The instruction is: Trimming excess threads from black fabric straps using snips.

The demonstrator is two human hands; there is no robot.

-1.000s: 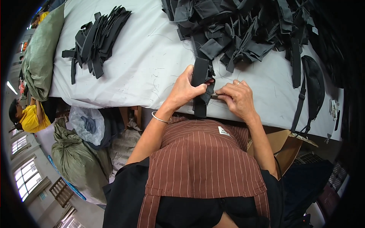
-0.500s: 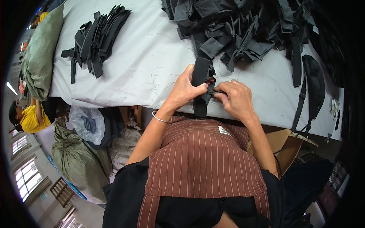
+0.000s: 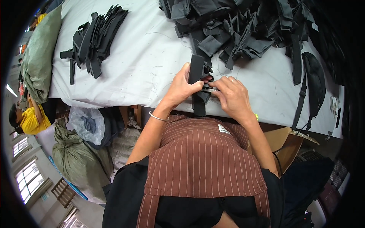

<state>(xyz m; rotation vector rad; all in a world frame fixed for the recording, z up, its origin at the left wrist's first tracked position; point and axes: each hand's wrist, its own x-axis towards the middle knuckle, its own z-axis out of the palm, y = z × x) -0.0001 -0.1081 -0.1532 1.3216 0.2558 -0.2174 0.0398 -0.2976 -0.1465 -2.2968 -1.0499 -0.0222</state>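
My left hand [image 3: 180, 88] is closed around a black fabric strap piece [image 3: 196, 70], thumb across its front, just above the near edge of the white-covered table. The strap piece stands roughly upright, with folded layers at its right side and a lower end hanging toward me. My right hand [image 3: 232, 95] is closed on what look like thread snips [image 3: 210, 90]; their metal tip meets the fabric beside my left thumb. Most of the snips is hidden in the palm, and a bit of yellow shows by the right wrist.
A large heap of black strap pieces [image 3: 243, 32] covers the far right of the white cloth [image 3: 144, 53]. A neater stack of black strips [image 3: 97, 41] lies far left. At right is a black pouch with a strap [image 3: 313, 85]. Sacks [image 3: 76, 155] and a person in yellow [image 3: 34, 117] are left.
The strap piece and my left hand have shifted slightly up and left. My right hand has turned a little, and the metal tip now shows at the fabric.
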